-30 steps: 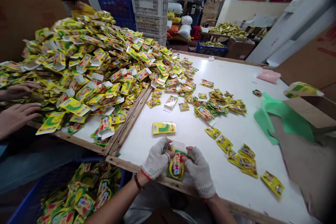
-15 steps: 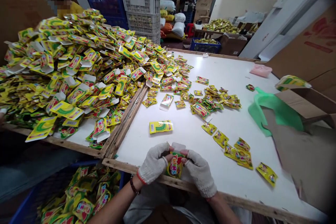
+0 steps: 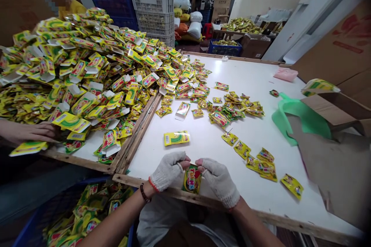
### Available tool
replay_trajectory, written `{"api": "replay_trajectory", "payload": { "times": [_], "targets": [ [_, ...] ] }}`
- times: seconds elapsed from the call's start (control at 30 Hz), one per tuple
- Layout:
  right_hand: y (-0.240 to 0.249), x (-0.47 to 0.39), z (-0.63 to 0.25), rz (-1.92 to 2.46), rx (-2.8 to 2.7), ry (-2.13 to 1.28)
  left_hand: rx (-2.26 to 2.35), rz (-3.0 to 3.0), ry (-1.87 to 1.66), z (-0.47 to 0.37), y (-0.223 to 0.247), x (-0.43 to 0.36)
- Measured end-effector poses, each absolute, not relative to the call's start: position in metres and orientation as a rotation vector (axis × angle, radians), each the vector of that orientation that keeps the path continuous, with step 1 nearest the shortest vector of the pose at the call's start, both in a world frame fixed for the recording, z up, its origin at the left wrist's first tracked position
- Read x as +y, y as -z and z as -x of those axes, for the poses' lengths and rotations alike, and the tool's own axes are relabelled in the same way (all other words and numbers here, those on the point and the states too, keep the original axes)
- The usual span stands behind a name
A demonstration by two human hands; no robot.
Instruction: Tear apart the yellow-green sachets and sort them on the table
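Between my hands a small yellow and green box [image 3: 191, 179] with red fruit and colourful letters rests at the wooden front edge of the white table. My left hand [image 3: 171, 170], in a white fingerless-tipped glove, pinches its upper left corner. My right hand [image 3: 218, 179], gloved the same way, has its fingers closed at the upper right corner. The box's top end no longer shows a raised flap. Just beyond lies a yellow box [image 3: 176, 138], flat on the table, with an open white-ended box [image 3: 182, 110] farther back. Several small yellow packets [image 3: 261, 166] lie to the right.
A big heap of boxes [image 3: 72, 65] covers the left table, where another person's hand [image 3: 31, 132] touches a box. Below is a blue crate [image 3: 34, 220] of boxes. On the right are a green scoop [image 3: 301, 117] and cardboard [image 3: 333, 177].
The white flap that stood up at the top of the box is now down. Another person's hand has come in at the left, moving a yellow box leftward.
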State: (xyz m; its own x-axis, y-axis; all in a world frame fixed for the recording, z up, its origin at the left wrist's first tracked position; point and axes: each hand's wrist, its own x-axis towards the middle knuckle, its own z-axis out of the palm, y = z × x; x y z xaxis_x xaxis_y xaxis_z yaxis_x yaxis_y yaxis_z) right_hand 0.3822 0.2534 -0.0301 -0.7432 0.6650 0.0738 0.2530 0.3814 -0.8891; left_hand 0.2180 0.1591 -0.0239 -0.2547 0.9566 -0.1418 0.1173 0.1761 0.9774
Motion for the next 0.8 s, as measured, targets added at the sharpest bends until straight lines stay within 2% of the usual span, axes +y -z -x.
{"api": "replay_trajectory", "payload": {
  "times": [0.3,0.43,0.63,0.73,0.8],
  "targets": [
    [0.012,0.262,-0.376,0.912,-2.347,-1.371,1.549,-1.242,-0.969,-0.205,0.007,0.166],
    [0.018,0.258,-0.387,0.663,-2.368,-1.345,1.525,-1.545,-0.971,-0.208,0.010,0.154],
    [0.036,0.249,-0.403,0.268,-2.397,-1.085,1.535,-2.032,-0.822,-0.212,0.000,0.139],
    [0.035,0.242,-0.390,0.552,-2.245,-1.200,1.625,-2.021,-0.794,-0.191,-0.009,0.157],
    [0.028,0.227,-0.375,0.834,-2.031,-1.451,1.857,-1.930,-0.762,-0.171,-0.009,0.176]
  ]
}}
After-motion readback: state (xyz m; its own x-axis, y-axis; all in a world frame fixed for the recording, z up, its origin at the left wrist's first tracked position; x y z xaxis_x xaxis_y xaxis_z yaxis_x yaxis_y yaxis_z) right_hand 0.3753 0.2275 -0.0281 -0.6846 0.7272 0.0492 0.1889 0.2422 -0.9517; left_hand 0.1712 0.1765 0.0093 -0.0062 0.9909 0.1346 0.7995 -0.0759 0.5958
